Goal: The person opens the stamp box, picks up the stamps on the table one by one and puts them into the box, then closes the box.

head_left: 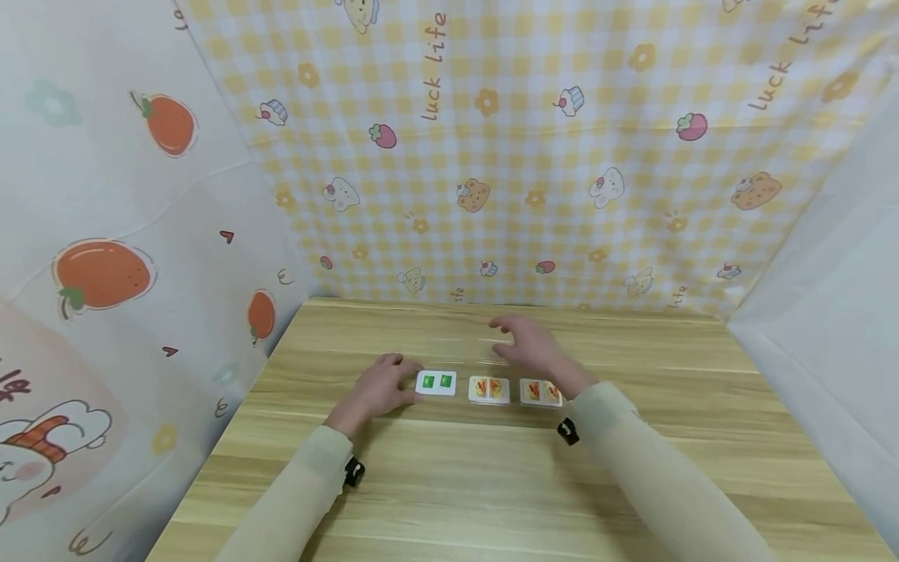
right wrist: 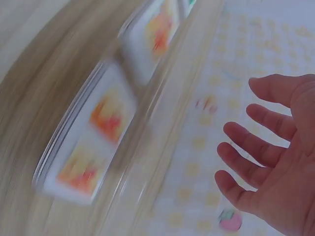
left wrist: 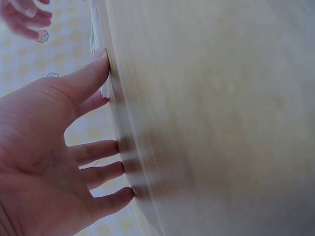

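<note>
Three card stacks lie in a row on the wooden table [head_left: 485, 484]. The left stack [head_left: 436, 383] has two green pictures on its white top card. The middle stack [head_left: 488, 389] and right stack [head_left: 541, 393] show orange-and-yellow pictures. My left hand [head_left: 377, 388] pinches the green stack at its left end, thumb on the near side and index finger on the far side. In the left wrist view its other fingertips rest on the table. My right hand [right wrist: 275, 147] holds nothing and hovers behind the orange stacks, fingers apart and slightly bent. My right forearm passes close by the right stack.
Faint see-through rectangular outlines [head_left: 447, 350] show on the table behind the cards. A yellow checked cloth [head_left: 492, 218] hangs along the back edge. White printed cloth [head_left: 140, 234] stands at the left, and a plain white sheet [head_left: 829, 312] at the right.
</note>
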`<move>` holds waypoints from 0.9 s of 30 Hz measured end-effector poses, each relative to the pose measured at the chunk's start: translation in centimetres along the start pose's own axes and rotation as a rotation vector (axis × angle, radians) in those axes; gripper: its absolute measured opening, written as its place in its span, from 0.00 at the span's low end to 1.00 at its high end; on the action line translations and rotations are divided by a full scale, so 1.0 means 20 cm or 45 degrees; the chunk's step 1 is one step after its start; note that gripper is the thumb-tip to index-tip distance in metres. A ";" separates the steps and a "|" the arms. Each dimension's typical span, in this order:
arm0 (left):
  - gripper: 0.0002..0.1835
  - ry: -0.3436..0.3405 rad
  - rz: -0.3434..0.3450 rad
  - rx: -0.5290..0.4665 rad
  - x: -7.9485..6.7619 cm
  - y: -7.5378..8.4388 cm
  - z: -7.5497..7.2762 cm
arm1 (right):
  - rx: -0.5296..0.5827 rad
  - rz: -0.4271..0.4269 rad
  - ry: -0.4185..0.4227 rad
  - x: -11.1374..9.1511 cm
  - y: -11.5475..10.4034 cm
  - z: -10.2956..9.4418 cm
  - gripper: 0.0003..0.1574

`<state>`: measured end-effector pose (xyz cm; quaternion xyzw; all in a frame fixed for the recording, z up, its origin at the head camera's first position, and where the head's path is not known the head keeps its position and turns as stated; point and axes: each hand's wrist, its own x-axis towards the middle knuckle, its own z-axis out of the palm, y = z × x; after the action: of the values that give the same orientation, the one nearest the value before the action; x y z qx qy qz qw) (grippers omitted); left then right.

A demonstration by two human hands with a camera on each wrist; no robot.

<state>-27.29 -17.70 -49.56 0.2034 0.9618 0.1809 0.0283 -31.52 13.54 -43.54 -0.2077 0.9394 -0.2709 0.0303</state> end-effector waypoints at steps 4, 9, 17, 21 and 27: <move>0.32 -0.007 -0.015 -0.018 -0.01 0.00 0.00 | -0.050 -0.017 0.005 -0.02 0.13 -0.05 0.32; 0.33 -0.026 -0.027 -0.025 -0.01 0.00 0.00 | -0.106 0.004 0.026 -0.06 0.31 -0.07 0.33; 0.33 -0.018 -0.022 -0.019 0.00 0.00 -0.01 | -0.164 0.005 0.049 -0.15 0.53 -0.08 0.39; 0.33 -0.017 -0.023 -0.013 0.00 0.00 -0.01 | -0.121 0.005 0.022 -0.17 0.60 -0.08 0.44; 0.33 -0.021 -0.029 -0.016 0.00 0.00 0.00 | -0.115 0.038 0.004 -0.18 0.67 -0.07 0.48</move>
<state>-27.28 -17.65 -49.51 0.1939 0.9626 0.1851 0.0394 -33.42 26.06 -49.46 -0.1946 0.9537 -0.2282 0.0236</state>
